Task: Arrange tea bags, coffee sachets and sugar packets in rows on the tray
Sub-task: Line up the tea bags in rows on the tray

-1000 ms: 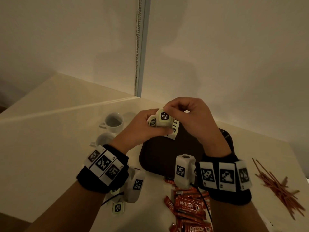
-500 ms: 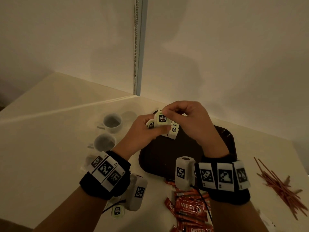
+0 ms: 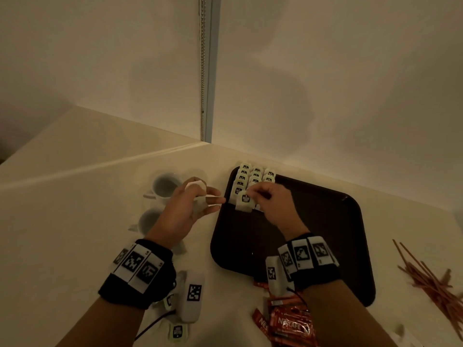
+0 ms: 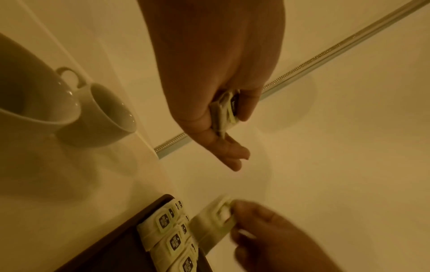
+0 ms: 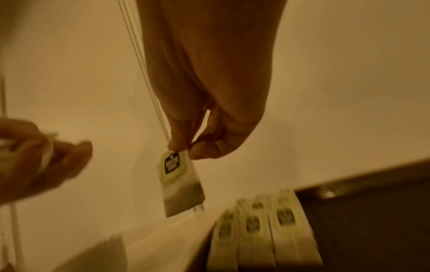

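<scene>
A dark brown tray (image 3: 325,221) lies on the counter with three short rows of tea bags (image 3: 255,177) at its far left corner. My right hand (image 3: 260,196) pinches one tea bag (image 3: 245,202) by its top edge and holds it hanging just above the tray, in front of the rows (image 5: 256,222). The tea bag (image 5: 180,180) dangles from thumb and forefinger. My left hand (image 3: 200,199), left of the tray, grips a small stack of tea bags (image 4: 224,112) between thumb and fingers. Red coffee sachets (image 3: 288,324) lie at the near edge.
Two white cups (image 3: 165,184) stand left of the tray, just behind my left hand. Loose tea bags (image 3: 177,331) lie under my left wrist. A pile of thin brown sugar sticks (image 3: 431,276) lies at the right. Walls meet close behind the tray.
My hands have parted. The right one carried a single tea bag down to the tray by the rows; the left drew away leftward with the rest of the stack.
</scene>
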Motion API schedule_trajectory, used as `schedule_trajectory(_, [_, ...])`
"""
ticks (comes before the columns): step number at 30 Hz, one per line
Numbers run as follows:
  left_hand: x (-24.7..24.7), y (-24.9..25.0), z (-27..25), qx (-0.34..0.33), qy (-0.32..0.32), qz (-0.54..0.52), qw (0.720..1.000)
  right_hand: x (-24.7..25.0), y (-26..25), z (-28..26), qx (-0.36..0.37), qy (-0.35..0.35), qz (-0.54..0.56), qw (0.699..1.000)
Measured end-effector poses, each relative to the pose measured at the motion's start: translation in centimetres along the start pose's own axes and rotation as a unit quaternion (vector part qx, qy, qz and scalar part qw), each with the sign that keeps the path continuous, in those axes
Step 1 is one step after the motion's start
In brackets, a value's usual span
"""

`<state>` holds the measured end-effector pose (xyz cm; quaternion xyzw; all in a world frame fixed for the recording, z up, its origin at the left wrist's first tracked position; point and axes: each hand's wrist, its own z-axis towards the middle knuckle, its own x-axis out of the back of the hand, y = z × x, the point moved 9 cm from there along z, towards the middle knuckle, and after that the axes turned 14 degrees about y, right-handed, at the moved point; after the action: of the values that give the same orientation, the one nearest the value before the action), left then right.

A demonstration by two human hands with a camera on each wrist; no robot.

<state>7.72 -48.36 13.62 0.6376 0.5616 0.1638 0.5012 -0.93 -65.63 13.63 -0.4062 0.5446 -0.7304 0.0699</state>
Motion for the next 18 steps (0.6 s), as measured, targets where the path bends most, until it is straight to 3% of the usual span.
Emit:
schedule_trajectory(3, [1.0, -0.1, 0.9, -0.028, 0.034, 0.019, 0.999, -3.4, 4.1, 0.6, -0.065, -0.049, -0.023, 0.996])
schedule_trajectory(6, [1.8, -0.2, 1.9, -0.036, 0.056, 0.022, 0.998, -5.5, 6.1, 1.7, -0.080, -0.064, -0.071, 0.992])
schedule_trajectory(13, [1.7, -0.4, 3.2, 0.038, 0.061, -0.029, 0.997, -6.2, 7.2, 4.4, -0.057, -0.015, -0.122, 0.991])
schedule_trajectory(18, [1.7, -0.7, 3.7, 0.033, 0.074, -0.012, 0.997, -6.1, 6.7, 4.9, -0.052, 0.002, -0.134, 0.990])
